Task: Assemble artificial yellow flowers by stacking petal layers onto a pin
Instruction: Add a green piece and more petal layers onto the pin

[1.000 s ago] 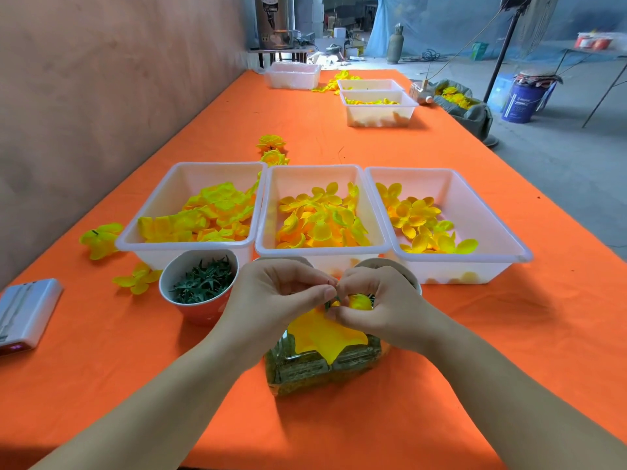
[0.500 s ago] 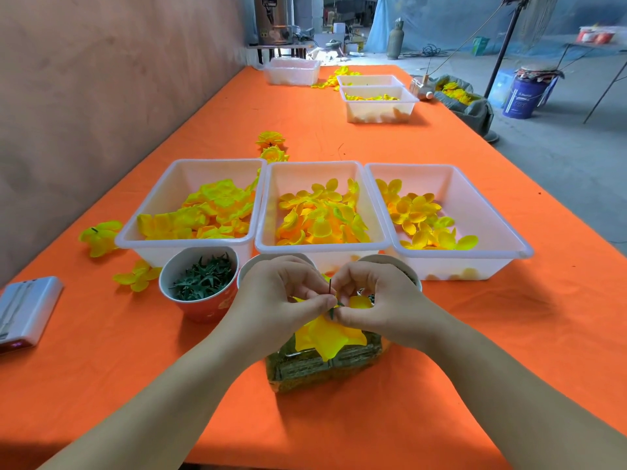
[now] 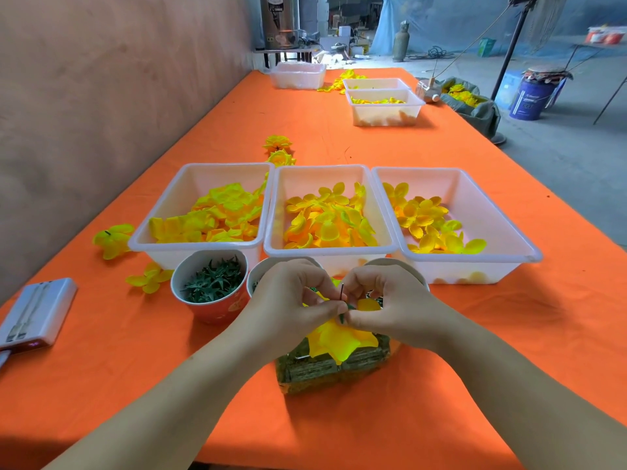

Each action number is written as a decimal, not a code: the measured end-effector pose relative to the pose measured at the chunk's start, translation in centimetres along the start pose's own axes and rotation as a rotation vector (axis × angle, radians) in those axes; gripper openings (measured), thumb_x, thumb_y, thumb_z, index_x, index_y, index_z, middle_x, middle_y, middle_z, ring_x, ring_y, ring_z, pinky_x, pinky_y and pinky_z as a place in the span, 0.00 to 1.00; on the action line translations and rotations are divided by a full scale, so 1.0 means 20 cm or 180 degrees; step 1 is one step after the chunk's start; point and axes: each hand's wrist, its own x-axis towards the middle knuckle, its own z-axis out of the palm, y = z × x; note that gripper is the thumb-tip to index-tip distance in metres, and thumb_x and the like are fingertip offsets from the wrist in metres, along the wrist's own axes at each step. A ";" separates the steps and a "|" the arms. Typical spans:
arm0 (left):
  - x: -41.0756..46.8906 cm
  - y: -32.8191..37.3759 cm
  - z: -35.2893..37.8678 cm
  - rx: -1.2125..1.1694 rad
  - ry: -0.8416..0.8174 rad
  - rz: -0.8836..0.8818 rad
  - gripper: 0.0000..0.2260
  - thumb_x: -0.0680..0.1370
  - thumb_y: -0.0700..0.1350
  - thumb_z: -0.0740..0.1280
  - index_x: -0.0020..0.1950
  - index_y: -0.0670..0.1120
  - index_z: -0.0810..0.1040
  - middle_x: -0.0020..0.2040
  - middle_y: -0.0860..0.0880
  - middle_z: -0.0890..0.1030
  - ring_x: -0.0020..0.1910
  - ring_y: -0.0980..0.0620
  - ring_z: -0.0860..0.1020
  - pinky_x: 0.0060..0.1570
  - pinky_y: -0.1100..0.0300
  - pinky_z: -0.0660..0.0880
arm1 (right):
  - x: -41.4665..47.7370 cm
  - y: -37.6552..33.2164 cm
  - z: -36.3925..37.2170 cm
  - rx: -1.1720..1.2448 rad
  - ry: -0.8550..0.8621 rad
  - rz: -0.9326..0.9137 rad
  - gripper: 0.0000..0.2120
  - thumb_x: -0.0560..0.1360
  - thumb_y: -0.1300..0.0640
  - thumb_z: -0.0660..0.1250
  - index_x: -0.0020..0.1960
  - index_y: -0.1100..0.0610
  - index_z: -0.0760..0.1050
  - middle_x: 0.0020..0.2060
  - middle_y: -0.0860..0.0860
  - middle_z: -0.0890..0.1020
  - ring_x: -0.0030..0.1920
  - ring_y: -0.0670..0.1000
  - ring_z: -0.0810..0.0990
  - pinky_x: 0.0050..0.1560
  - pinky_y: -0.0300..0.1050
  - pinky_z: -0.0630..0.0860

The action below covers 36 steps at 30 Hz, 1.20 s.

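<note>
Two bare forearms (image 3: 176,398) — slim wrists (image 3: 437,330)

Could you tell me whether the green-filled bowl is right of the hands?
No, the bowl stands left of the left hand, before the left tray.

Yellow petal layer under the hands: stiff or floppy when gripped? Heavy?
Probably floppy: the petal layer droops below the left hand and right hand, its tips sagging. Likely very light: fingertip pinches alone seem to carry it. Looks thin, so it may crease easily.

Trays (image 3: 330,250) just beyond fingers (image 3: 319,311): 3; far beyond: 3. Bowls (image 3: 217,310) beside fingers: 3. Loose flowers (image 3: 113,237) left: 2; farther: 2. Pin (image 3: 341,292) between fingers: 1.
</note>
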 end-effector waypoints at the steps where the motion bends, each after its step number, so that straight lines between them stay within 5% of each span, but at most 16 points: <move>1: 0.00 0.00 0.00 0.0118 0.0027 0.0024 0.12 0.72 0.41 0.78 0.35 0.56 0.80 0.38 0.56 0.77 0.34 0.62 0.77 0.34 0.70 0.70 | 0.00 0.00 0.00 0.0013 0.0002 -0.0009 0.17 0.67 0.61 0.79 0.36 0.41 0.76 0.31 0.39 0.78 0.37 0.39 0.77 0.40 0.27 0.68; 6: -0.01 0.00 0.04 0.0155 0.0137 -0.0004 0.12 0.73 0.43 0.76 0.34 0.54 0.78 0.37 0.52 0.78 0.32 0.56 0.78 0.31 0.61 0.71 | -0.01 0.00 0.00 0.0046 -0.0008 -0.0093 0.18 0.68 0.63 0.78 0.35 0.41 0.76 0.32 0.36 0.79 0.37 0.37 0.78 0.40 0.26 0.68; 8: -0.02 0.00 0.06 0.0206 0.0344 -0.0010 0.11 0.73 0.43 0.76 0.34 0.52 0.77 0.40 0.49 0.79 0.36 0.50 0.79 0.38 0.51 0.77 | -0.01 0.00 0.00 0.0048 0.0019 -0.0110 0.19 0.68 0.64 0.77 0.35 0.41 0.75 0.33 0.35 0.79 0.37 0.36 0.77 0.40 0.25 0.68; 11: -0.04 0.00 0.09 0.0204 0.0495 -0.0020 0.11 0.73 0.43 0.75 0.35 0.54 0.76 0.41 0.50 0.79 0.38 0.52 0.80 0.43 0.50 0.78 | -0.01 0.02 0.00 0.0100 -0.0016 -0.0093 0.20 0.68 0.65 0.77 0.35 0.41 0.75 0.33 0.36 0.79 0.37 0.38 0.77 0.40 0.27 0.69; 17: 0.01 -0.04 0.01 -0.0124 -0.0372 0.0100 0.06 0.74 0.42 0.75 0.40 0.50 0.82 0.43 0.48 0.79 0.40 0.50 0.81 0.43 0.49 0.77 | 0.00 0.03 -0.03 0.0146 -0.0367 -0.0009 0.14 0.67 0.62 0.78 0.36 0.44 0.78 0.34 0.40 0.80 0.38 0.39 0.78 0.42 0.30 0.70; 20: 0.04 -0.06 0.02 -0.0040 -0.0265 0.0275 0.05 0.73 0.40 0.76 0.40 0.48 0.82 0.44 0.46 0.79 0.42 0.48 0.80 0.47 0.44 0.79 | 0.01 0.04 -0.02 0.0119 -0.0310 0.0046 0.14 0.67 0.60 0.78 0.36 0.43 0.77 0.33 0.40 0.80 0.38 0.40 0.78 0.43 0.34 0.71; 23: 0.02 -0.07 0.04 -0.0132 0.0010 0.0308 0.08 0.72 0.40 0.77 0.39 0.52 0.83 0.43 0.48 0.78 0.39 0.54 0.78 0.44 0.47 0.78 | 0.01 0.05 -0.04 0.0236 -0.0371 0.0210 0.09 0.68 0.57 0.74 0.37 0.43 0.79 0.35 0.41 0.81 0.41 0.43 0.79 0.45 0.42 0.75; 27: 0.00 -0.08 0.02 -0.0755 -0.0138 -0.0029 0.10 0.72 0.42 0.77 0.36 0.57 0.84 0.33 0.54 0.78 0.32 0.55 0.75 0.35 0.55 0.71 | 0.00 0.06 -0.05 0.1018 -0.0601 0.0581 0.06 0.76 0.59 0.72 0.41 0.51 0.83 0.37 0.43 0.81 0.41 0.42 0.80 0.44 0.34 0.74; 32: 0.00 -0.05 0.01 -0.1132 -0.0294 -0.0496 0.12 0.70 0.36 0.78 0.36 0.54 0.85 0.29 0.55 0.77 0.31 0.54 0.75 0.37 0.58 0.73 | 0.04 0.06 -0.09 0.0704 -0.0887 0.0874 0.13 0.69 0.41 0.73 0.43 0.51 0.83 0.40 0.46 0.82 0.45 0.47 0.77 0.50 0.46 0.70; 36: 0.00 -0.05 0.00 -0.1247 -0.0306 -0.0545 0.09 0.70 0.33 0.78 0.44 0.45 0.82 0.36 0.50 0.79 0.34 0.50 0.76 0.36 0.56 0.76 | 0.09 0.04 -0.12 0.1133 -0.1494 0.1231 0.06 0.76 0.52 0.72 0.40 0.49 0.80 0.37 0.44 0.78 0.39 0.43 0.75 0.46 0.43 0.67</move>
